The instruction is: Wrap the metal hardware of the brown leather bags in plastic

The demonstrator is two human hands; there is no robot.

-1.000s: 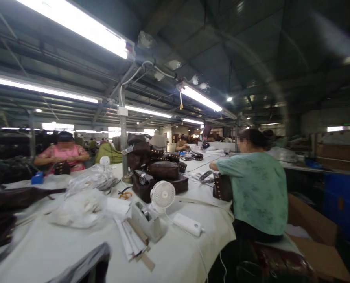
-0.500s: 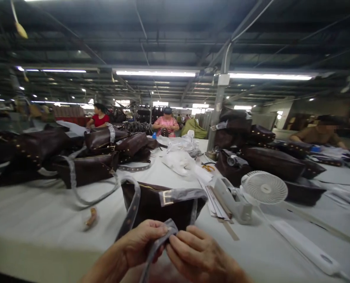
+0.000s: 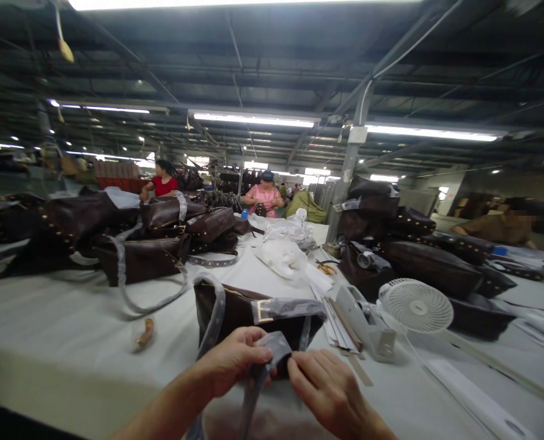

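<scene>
Strap (image 3: 279, 343) in front of bag (image 3: 236, 308): broader face showing than earlier.
Left grip (image 3: 235, 359) pinches it; right grip (image 3: 329, 382) pressed together at its edge.

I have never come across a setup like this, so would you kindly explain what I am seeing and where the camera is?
There is no machine here: one camera, worn on a person's head, looks forward and down at their bare hands. The left hand pinches a film-wrapped strap; the right hand has its fingertips at the strap's edge, though its grip is hard to make out. Just beyond lies a dark brown bag. On the white-covered table are more brown bags at left and right, plus a white fan. A co-worker in pink is farther back.
</scene>
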